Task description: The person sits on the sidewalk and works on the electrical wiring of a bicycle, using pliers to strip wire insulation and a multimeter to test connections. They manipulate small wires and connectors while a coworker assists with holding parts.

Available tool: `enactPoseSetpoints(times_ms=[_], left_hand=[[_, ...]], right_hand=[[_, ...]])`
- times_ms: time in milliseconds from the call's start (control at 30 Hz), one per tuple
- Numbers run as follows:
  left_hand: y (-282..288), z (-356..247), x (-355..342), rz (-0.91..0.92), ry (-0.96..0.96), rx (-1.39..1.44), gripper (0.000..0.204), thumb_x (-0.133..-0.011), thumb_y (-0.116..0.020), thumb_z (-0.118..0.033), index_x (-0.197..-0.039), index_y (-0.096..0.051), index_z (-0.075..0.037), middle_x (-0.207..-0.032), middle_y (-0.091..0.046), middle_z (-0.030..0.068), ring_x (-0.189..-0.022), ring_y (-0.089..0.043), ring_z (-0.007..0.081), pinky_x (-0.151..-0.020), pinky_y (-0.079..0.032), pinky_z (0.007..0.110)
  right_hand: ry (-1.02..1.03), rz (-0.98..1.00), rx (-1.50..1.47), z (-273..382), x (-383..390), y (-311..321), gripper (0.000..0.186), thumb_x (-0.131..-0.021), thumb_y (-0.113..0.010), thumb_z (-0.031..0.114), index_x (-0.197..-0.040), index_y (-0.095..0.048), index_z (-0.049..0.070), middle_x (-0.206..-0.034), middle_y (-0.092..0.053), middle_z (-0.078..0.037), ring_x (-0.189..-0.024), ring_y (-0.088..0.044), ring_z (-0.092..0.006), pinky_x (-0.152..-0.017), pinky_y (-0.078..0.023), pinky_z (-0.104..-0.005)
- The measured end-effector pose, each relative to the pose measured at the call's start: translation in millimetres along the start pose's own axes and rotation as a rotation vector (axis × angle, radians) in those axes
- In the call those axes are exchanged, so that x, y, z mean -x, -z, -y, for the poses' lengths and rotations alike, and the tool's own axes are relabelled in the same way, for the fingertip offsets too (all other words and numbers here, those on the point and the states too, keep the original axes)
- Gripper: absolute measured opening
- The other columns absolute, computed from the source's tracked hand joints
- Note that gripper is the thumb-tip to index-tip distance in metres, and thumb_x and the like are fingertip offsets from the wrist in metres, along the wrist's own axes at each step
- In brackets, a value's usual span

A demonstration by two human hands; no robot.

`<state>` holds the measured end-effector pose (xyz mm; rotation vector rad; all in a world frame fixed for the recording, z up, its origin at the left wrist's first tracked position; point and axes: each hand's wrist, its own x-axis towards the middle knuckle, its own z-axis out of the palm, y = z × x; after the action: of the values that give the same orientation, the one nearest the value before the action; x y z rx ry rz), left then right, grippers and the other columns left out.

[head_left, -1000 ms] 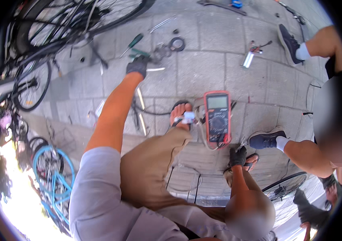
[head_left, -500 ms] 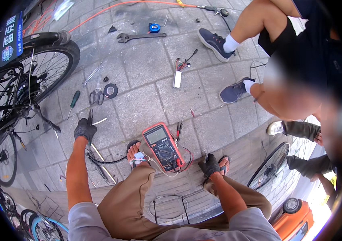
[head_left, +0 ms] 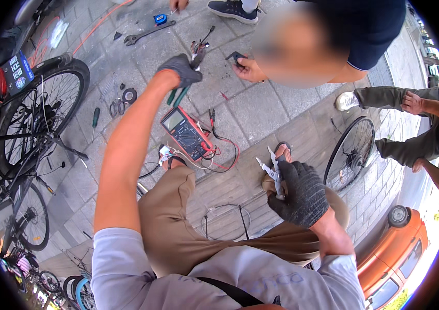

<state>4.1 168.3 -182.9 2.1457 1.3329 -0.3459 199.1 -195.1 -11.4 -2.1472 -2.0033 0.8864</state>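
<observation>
My left hand (head_left: 180, 71), in a dark grey glove, is stretched far out and closed on green-handled pliers (head_left: 178, 97). Their dark head shows beyond the fingers, beside a bundle of thin wires (head_left: 197, 46) on the paving. My right hand (head_left: 302, 194), gloved too, grips silver wire strippers (head_left: 275, 170) above my right foot, jaws spread. Between my feet and the left hand rests a red-framed multimeter (head_left: 187, 135), its red and black test leads (head_left: 235, 150) looping to its right. A white connector (head_left: 165, 151) with thin wires sits by my left foot.
Ahead, a co-worker's hand (head_left: 250, 70) holds a small dark angled piece. An adjustable wrench (head_left: 149, 33), a blue tape measure (head_left: 160, 19), black tape (head_left: 129, 95) and a screwdriver (head_left: 95, 116) lie around. A bicycle wheel (head_left: 49, 103) stands left, a loose wheel (head_left: 351, 152) right.
My left hand has swung forward and right with the pliers, from beside the screwdriver to the wires. My right hand has risen with the wire strippers. The co-worker has leaned in.
</observation>
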Motion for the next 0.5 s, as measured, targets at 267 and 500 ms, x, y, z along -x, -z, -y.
enactPoseSetpoints(times_ms=[267,500], left_hand=[[-155.3,-86.6,-43.0,0.152,0.129,-0.043,0.059,-0.082,-0.071,-0.041,-0.135,-0.065,-0.014,-0.138,-0.064,0.0134,-0.126,-0.062,0.0315,-0.104,-0.052,0.044],[-231.0,-142.7,-65.9,0.032,0.133,0.020,0.072,-0.078,-0.077,-0.039,-0.142,-0.053,-0.017,-0.132,-0.059,0.0183,-0.122,-0.062,0.0359,-0.098,-0.054,0.048]], right_hand=[[0.032,-0.091,-0.104,-21.5,36.2,8.7,0.054,-0.075,-0.074,0.025,-0.117,-0.056,-0.005,-0.092,-0.061,-0.023,-0.084,-0.060,-0.0423,-0.077,-0.046,-0.0519],[-0.081,-0.097,-0.150,-60.5,58.9,28.9,0.057,-0.074,-0.074,0.023,-0.120,-0.054,-0.005,-0.089,-0.057,-0.020,-0.082,-0.056,-0.0403,-0.075,-0.042,-0.0515]])
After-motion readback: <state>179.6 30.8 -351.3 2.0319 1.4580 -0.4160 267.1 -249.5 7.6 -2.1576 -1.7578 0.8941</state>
